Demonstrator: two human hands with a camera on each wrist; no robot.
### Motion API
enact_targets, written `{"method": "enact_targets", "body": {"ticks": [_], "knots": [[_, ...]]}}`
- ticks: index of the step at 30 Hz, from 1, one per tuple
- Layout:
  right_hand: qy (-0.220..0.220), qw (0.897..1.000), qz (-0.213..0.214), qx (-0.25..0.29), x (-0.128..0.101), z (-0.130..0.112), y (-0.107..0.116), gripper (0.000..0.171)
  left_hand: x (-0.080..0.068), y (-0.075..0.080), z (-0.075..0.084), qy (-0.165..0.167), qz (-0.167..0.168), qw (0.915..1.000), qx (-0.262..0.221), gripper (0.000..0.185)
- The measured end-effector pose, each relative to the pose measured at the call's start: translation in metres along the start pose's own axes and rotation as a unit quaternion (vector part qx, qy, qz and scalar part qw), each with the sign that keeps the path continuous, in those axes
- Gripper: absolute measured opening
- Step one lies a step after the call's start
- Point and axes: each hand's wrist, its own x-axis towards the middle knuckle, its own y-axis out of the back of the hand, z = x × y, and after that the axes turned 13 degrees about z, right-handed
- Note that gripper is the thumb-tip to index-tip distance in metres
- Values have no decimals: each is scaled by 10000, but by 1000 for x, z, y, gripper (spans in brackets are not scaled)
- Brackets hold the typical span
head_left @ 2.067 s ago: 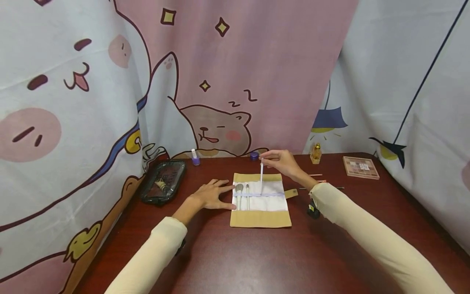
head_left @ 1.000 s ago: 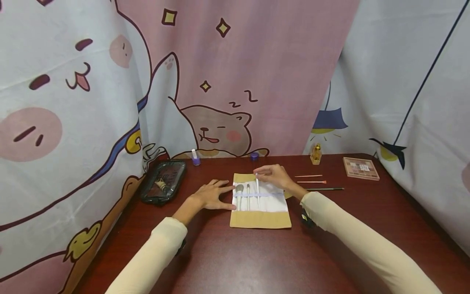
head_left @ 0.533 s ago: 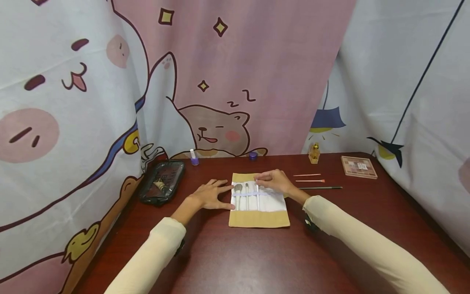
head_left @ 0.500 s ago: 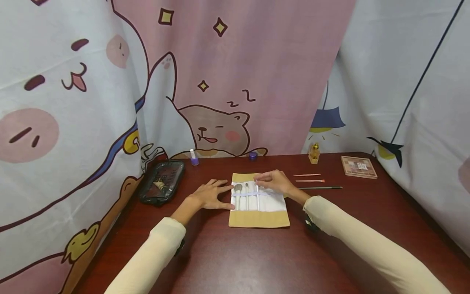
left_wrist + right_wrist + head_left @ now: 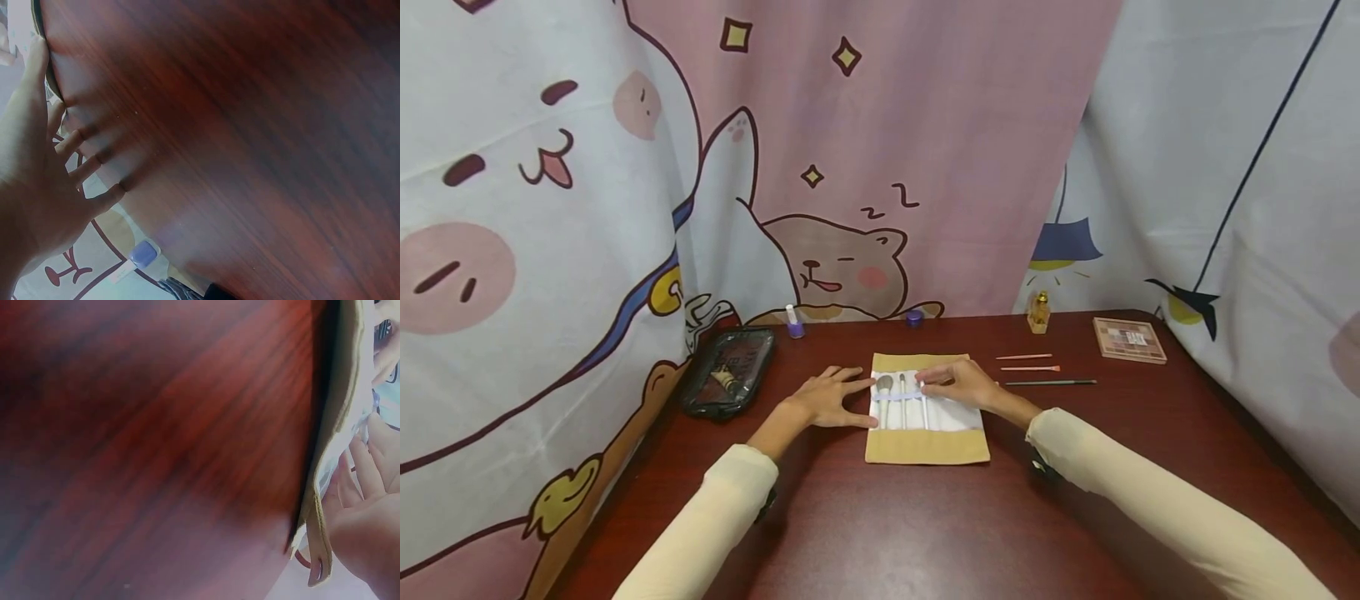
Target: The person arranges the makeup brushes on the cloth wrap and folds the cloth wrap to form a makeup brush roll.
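Observation:
A tan and white brush roll (image 5: 928, 448) lies unfolded on the table, a pale lilac band across its middle. Two makeup brushes, one with a fluffy grey head (image 5: 885, 384) and one slimmer (image 5: 903, 400), sit side by side under the band. My right hand (image 5: 958, 385) pinches the upper end of a third, white makeup brush (image 5: 925, 414), which lies to the right of those two; the fingers partly hide its top. With fingers spread, my left hand (image 5: 831, 398) rests at the roll's left edge, its thumb and forefinger touching the cloth.
Three thin sticks or brushes, including an orange-tipped brush (image 5: 1033, 368), lie right of the roll. Farther out are a palette (image 5: 1129, 340), a gold bottle (image 5: 1039, 313), a purple jar (image 5: 913, 318), nail polish (image 5: 795, 322) and a black clear-topped pouch (image 5: 727, 373).
The white brush went from upright above the roll to lying in it beside the others. My right hand came down and nearer, then slightly down along the brush. The left hand stayed put.

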Motion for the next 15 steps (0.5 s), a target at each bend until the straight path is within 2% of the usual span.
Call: {"method": "enact_targets", "body": {"ticks": [5, 11, 15], "knots": [[115, 9994, 19, -336, -6, -2, 0, 30, 0, 0, 1, 21, -34, 10000, 22, 94], [118, 9998, 97, -91, -12, -3, -2, 29, -1, 0, 1, 34, -43, 10000, -13, 93], [328, 9993, 181, -86, -14, -2, -2, 31, 0, 0, 1, 24, -22, 10000, 20, 92]]}}
